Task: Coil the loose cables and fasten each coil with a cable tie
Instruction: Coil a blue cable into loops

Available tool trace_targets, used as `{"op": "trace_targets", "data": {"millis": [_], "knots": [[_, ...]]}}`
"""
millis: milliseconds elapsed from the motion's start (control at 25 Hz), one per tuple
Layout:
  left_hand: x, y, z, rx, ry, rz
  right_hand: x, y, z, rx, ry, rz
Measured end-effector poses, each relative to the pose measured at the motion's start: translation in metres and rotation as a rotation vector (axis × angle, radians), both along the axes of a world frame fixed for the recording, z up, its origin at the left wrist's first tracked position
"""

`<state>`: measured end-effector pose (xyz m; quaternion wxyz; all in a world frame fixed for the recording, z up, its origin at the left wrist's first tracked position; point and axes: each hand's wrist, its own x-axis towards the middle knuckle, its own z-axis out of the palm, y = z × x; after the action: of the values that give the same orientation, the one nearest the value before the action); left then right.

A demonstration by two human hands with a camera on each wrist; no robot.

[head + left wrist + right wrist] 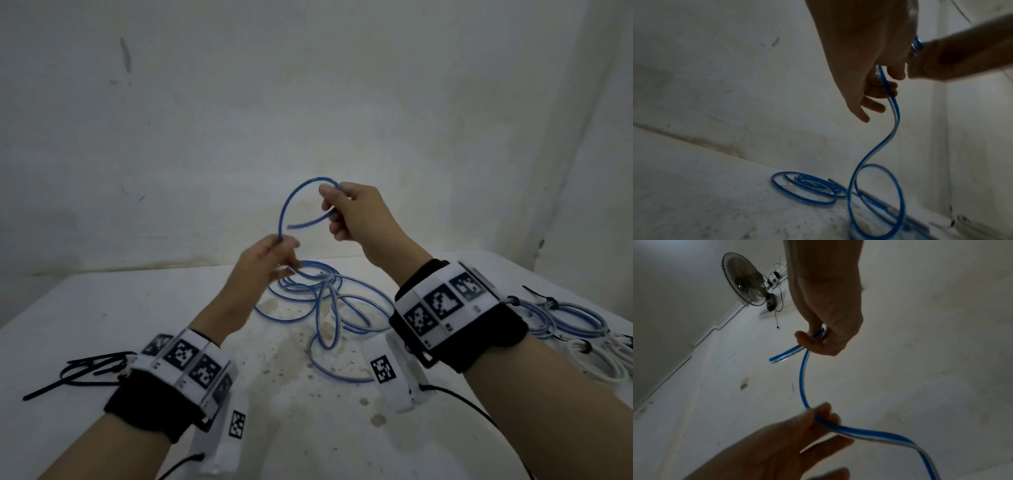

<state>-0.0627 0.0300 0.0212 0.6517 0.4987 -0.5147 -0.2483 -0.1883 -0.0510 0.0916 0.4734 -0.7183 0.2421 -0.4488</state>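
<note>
A blue cable with a pale stripe [281,212] arcs up in the air between my two hands above the white table [137,308]. My right hand [349,212] grips it close to its cut end, and a short stub [781,356] sticks out to the left. Lower down, my left hand [270,257] pinches the same cable [802,382] between thumb and fingers. From there the cable [894,116] hangs to a heap of loose loops [325,301] on the table. A bunch of black cable ties [92,368] lies at the table's left, beside my left wrist.
Tied blue coils [565,318] and a white coil [599,363] lie at the table's right edge. A bare white wall stands just behind the table. In the right wrist view a fan [744,280] hangs on a far wall.
</note>
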Motion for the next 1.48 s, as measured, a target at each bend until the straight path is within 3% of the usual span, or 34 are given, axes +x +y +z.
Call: {"op": "trace_targets", "data": {"millis": [120, 320, 520, 600, 760, 840, 960, 1040, 1160, 1320, 1480], "knots": [[-0.014, -0.002, -0.02, 0.101, -0.14, -0.046, -0.003, 0.004, 0.004, 0.256, -0.167, 0.112], [-0.006, -0.001, -0.003, -0.229, 0.272, 0.023, 0.0, 0.004, -0.031, 0.376, -0.152, 0.192], [-0.009, 0.005, -0.002, -0.26, 0.442, -0.075, 0.018, 0.02, -0.051, 0.532, -0.239, 0.256], [-0.006, 0.007, 0.0, -0.255, 0.461, -0.077, 0.024, 0.028, -0.054, 0.516, -0.134, 0.242], [0.002, 0.015, 0.014, -0.284, 0.518, 0.01, 0.021, 0.031, -0.071, 0.15, 0.409, 0.296], [0.009, 0.022, 0.023, -0.315, 0.624, 0.005, 0.013, 0.027, -0.08, 0.091, 0.591, 0.357], [0.02, 0.03, 0.029, -0.303, 0.726, -0.002, -0.005, 0.014, -0.08, 0.253, 0.557, 0.314], [0.019, 0.03, 0.026, -0.216, 0.698, -0.021, -0.01, 0.004, -0.076, 0.272, 0.362, 0.142], [0.012, 0.026, 0.018, 0.005, 0.47, -0.063, -0.012, -0.004, -0.069, 0.033, 0.178, -0.124], [0.011, 0.025, 0.017, 0.209, 0.196, -0.108, -0.01, -0.003, -0.059, 0.108, -0.064, -0.021], [0.007, 0.024, 0.019, 0.315, -0.026, 0.02, -0.003, 0.013, -0.045, 0.159, -0.076, 0.148]]}}
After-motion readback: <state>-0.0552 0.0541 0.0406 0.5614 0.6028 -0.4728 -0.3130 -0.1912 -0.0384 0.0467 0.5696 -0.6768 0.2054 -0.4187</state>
